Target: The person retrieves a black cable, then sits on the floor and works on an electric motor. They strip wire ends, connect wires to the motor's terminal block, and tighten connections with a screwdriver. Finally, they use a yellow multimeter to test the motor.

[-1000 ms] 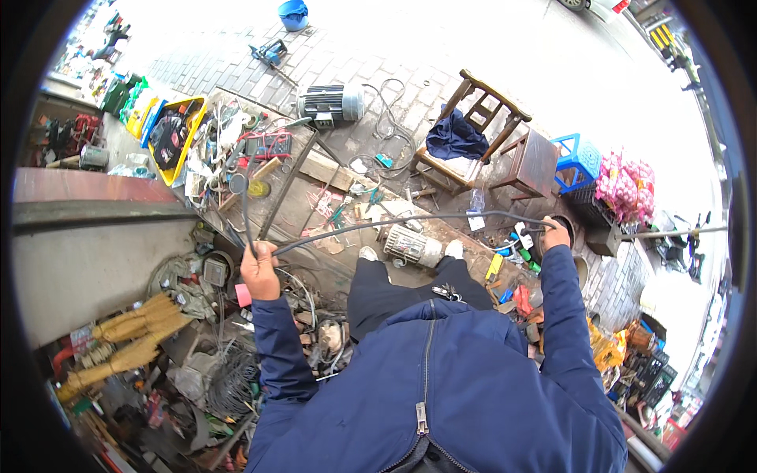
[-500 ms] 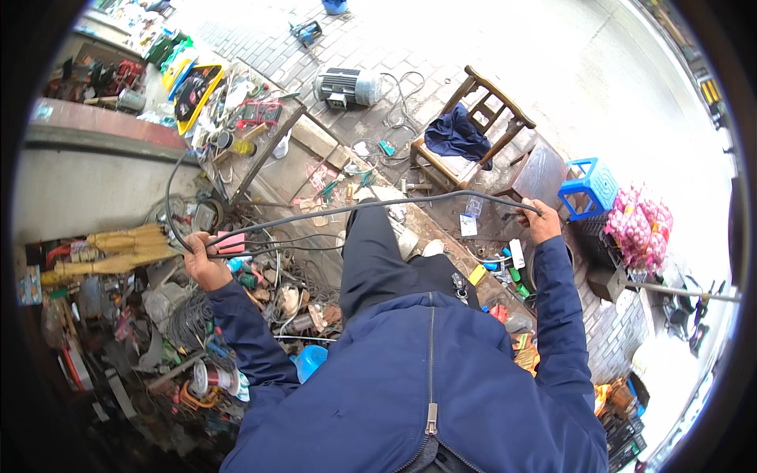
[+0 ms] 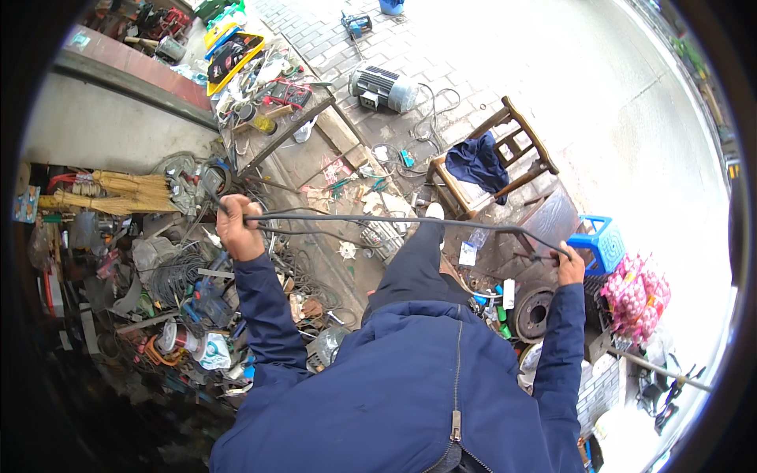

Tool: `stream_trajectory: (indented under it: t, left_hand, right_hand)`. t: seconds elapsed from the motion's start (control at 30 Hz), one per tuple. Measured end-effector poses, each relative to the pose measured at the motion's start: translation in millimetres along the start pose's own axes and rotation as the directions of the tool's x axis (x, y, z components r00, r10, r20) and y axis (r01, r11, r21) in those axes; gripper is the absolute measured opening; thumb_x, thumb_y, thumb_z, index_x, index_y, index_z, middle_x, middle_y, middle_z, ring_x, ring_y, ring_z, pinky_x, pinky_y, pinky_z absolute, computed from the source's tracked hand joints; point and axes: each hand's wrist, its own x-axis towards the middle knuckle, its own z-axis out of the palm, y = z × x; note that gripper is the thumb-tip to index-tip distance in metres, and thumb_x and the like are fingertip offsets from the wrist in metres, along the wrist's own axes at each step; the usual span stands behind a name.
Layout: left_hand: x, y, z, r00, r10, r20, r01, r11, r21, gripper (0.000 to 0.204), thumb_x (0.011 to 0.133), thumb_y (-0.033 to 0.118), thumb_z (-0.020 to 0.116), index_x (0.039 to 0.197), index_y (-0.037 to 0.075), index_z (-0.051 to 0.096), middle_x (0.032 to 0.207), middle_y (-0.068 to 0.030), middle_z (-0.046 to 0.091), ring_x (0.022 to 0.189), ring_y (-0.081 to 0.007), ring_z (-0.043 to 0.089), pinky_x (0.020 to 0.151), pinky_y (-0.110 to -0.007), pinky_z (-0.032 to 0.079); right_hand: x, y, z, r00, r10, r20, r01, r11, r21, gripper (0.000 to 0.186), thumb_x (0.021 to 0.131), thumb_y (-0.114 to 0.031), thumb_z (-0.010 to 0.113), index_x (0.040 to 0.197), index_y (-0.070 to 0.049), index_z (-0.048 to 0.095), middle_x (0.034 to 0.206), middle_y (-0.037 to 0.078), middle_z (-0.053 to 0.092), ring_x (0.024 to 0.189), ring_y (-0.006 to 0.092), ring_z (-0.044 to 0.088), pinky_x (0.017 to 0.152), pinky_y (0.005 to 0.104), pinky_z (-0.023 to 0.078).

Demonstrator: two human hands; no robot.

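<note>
A black cable (image 3: 410,221) is stretched in front of me between my two hands. My left hand (image 3: 240,227) is closed around one part of it, where more than one strand runs out from the fist. My right hand (image 3: 571,264) grips the cable farther to the right, near the blue stool. Between the hands the upper strand runs nearly straight and dips toward the right hand. A second, slacker strand hangs just below it on the left side.
A wooden chair (image 3: 493,162) with dark cloth stands ahead, and an electric motor (image 3: 382,88) lies beyond it. To the right are a blue plastic stool (image 3: 599,243) and a pink net bag (image 3: 635,298). Straw brooms (image 3: 126,193) and coiled wire (image 3: 177,280) lie among clutter at left.
My left hand has risen and moved right, and my right hand has shifted right and down. The cable between them is straighter. A white shoe now shows ahead as the view has shifted.
</note>
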Motion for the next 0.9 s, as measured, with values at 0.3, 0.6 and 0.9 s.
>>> stream_trajectory:
  t: [0.3, 0.6, 0.9]
  left_hand:
    - [-12.5, -117.3, 49.9, 0.994, -0.074, -0.085, 0.076, 0.997, 0.023, 0.03, 0.111, 0.028, 0.052, 0.092, 0.006, 0.058, 0.065, 0.003, 0.044, 0.056, -0.007, 0.034, 0.06, -0.027, 0.033]
    - [-11.7, -212.2, 77.6, 0.97, -0.076, -0.233, 0.103, 0.989, 0.105, 0.037, 0.11, 0.038, 0.054, 0.092, 0.006, 0.062, 0.069, 0.0027, 0.05, 0.06, -0.0053, 0.041, 0.056, -0.022, 0.031]
    - [-21.1, -212.9, 126.1, 0.892, -0.215, -0.398, 0.295, 0.944, 0.151, 0.035, 0.109, 0.036, 0.054, 0.094, 0.006, 0.062, 0.075, 0.0, 0.057, 0.067, -0.0084, 0.052, 0.062, -0.023, 0.04]
  right_hand:
    - [98.5, 2.7, 62.1, 0.981, -0.082, 0.179, 0.099, 0.991, -0.089, 0.029, 0.104, -0.024, 0.063, 0.091, 0.001, 0.07, 0.078, 0.007, 0.071, 0.069, 0.0142, 0.068, 0.066, 0.0295, 0.053]
    - [283.8, -9.5, 169.0, 0.937, -0.2, 0.287, 0.26, 0.947, -0.188, 0.024, 0.106, -0.021, 0.059, 0.097, -0.001, 0.07, 0.064, 0.005, 0.065, 0.059, 0.0112, 0.06, 0.059, 0.0274, 0.048]
    - [411.0, -22.4, 248.6, 0.905, -0.136, 0.404, 0.157, 0.987, -0.019, 0.022, 0.105, -0.022, 0.061, 0.101, -0.003, 0.072, 0.066, -0.002, 0.056, 0.056, 0.0071, 0.051, 0.054, 0.0241, 0.043]
